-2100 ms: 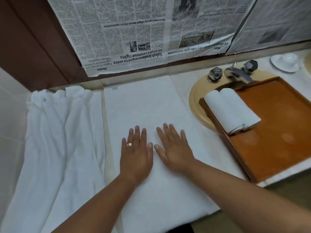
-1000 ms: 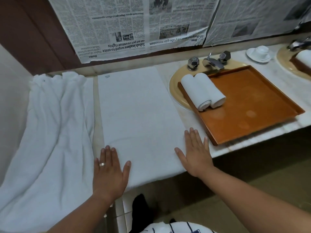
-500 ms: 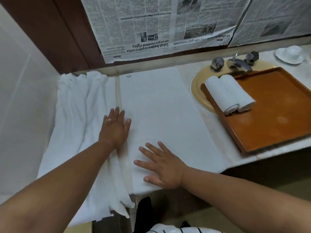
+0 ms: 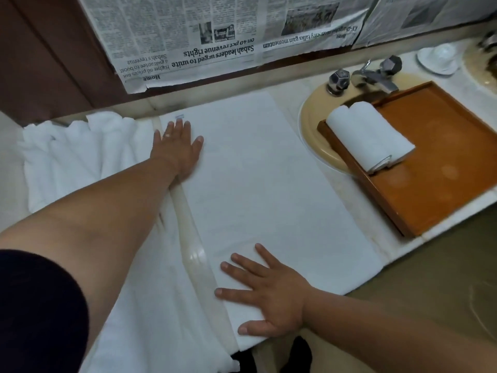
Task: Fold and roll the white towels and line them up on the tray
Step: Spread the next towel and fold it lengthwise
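The left hand [image 4: 176, 146], fingers together, was slid to the far corner of the flat towel [image 4: 269, 184]; the right hand [image 4: 266, 294], fingers spread, to its near edge. Folding was judged next.

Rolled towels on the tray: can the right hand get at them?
Probably yes: the right hand lies flat, empty, on the spread towel, and nothing stands between it and the rolled towels.

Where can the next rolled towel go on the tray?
The tray is bare right of the two rolls, out to its rim. The counter left of it is crowded: a flat towel, then a towel pile.
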